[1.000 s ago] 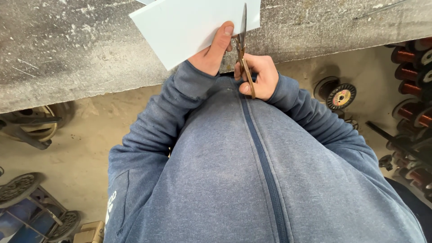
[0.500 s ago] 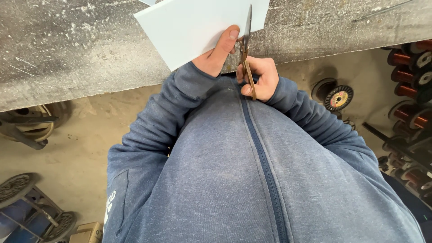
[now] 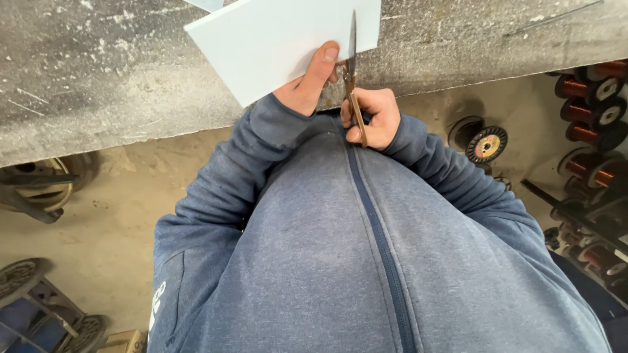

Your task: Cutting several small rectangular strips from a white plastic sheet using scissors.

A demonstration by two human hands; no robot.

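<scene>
Sheet: a pale blue-white sheet [image 3: 281, 42] is held flat over the grey, scuffed surface [image 3: 98, 72], its near edge just past the surface's front edge.
Left hand: the left hand [image 3: 307, 82] is closed on the sheet's near edge, with the thumb pressed on top of the sheet and the fingers hidden beneath it.
Scissors: the scissors [image 3: 352, 72] are set into the sheet just right of the left thumb; the blades are seen pointing away from the body and nearly together.
Right hand: the right hand [image 3: 369, 117] is curled tight around the brown scissor handles, just below the sheet's near edge.
Spools: copper-wound spools [image 3: 589, 88] are seen on the floor well right of the sheet, below the surface.
Wheels: dark wheels [image 3: 39, 186] lie on the floor well left of the sheet.
</scene>
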